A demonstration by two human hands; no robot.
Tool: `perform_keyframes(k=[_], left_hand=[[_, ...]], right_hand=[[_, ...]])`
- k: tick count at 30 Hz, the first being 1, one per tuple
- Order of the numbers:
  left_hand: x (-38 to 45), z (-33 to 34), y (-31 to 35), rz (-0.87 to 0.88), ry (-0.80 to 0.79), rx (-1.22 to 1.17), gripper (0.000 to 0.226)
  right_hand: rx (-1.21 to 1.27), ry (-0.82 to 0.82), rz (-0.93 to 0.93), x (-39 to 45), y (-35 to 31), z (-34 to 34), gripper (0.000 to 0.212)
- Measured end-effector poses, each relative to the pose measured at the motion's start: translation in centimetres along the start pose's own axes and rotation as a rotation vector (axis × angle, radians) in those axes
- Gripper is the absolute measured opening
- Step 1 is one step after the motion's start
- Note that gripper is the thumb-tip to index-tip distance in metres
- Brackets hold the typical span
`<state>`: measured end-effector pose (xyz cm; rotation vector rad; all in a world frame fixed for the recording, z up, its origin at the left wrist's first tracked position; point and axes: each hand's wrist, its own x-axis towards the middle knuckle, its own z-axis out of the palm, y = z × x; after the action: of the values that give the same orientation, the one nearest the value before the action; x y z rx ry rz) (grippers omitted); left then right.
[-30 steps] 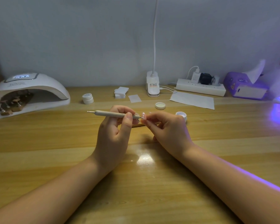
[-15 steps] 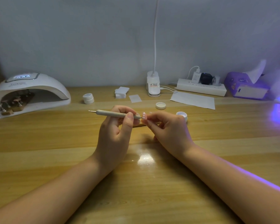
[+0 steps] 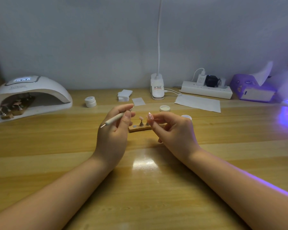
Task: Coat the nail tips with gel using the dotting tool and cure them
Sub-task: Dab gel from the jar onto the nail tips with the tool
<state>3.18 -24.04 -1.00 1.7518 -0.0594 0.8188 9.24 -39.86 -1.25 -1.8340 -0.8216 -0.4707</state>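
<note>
The right hand (image 3: 171,130) is hiding most of the wooden stand (image 3: 140,128) on the counter (image 3: 145,188), leaving only its left end and two small pegs showing, one of them carrying a pale nail tip (image 3: 141,117); how many more pegs are sitting behind the fingers cannot be told. The right grip is pinching a glossy pink nail tip (image 3: 149,116) between thumb and forefinger, raised just above that stand. The left hand (image 3: 114,135) is grasping the dotting tool (image 3: 114,120) near its upper end, the shaft slanting down to the left of the grip, its working end buried among the fingertips. The two grips are sitting apart, the stand lying between and below them. An open gel pot (image 3: 165,108) is standing just beyond the right grip; a second one behind the knuckles is barely showing
</note>
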Motion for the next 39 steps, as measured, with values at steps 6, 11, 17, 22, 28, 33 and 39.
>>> perform_keyframes(k=[6,11,17,22,28,33,39], left_hand=[[0.5,0.1,-1.1,-0.133,-0.041,0.044,0.021],[0.6,0.3,-1.2,-0.193,-0.094,0.021,0.024],[0.5,0.3,-1.0,-0.206,-0.08,0.007,0.025],[0.5,0.1,-1.2,-0.204,-0.057,0.037,0.023],[0.3,0.1,-1.3,-0.203,-0.047,0.082,0.021],[0.0,0.2,-1.0,-0.185,-0.091,0.097,0.02],[-0.1,0.4,-0.6,-0.209,-0.11,0.016,0.022]], right_hand=[[0.034,-0.045,0.032,-0.1,-0.4,0.0,0.015],[0.046,-0.041,0.031,-0.1,-0.4,0.1,0.015],[0.023,-0.011,-0.011,-0.1,0.0,0.1,0.014],[0.018,0.003,-0.035,-0.2,-0.2,0.1,0.015],[0.074,-0.078,0.118,0.0,-0.4,0.1,0.015],[0.01,-0.133,0.132,0.1,-0.3,0.4,0.014],[-0.067,-0.257,0.205,0.4,0.2,0.8,0.008]])
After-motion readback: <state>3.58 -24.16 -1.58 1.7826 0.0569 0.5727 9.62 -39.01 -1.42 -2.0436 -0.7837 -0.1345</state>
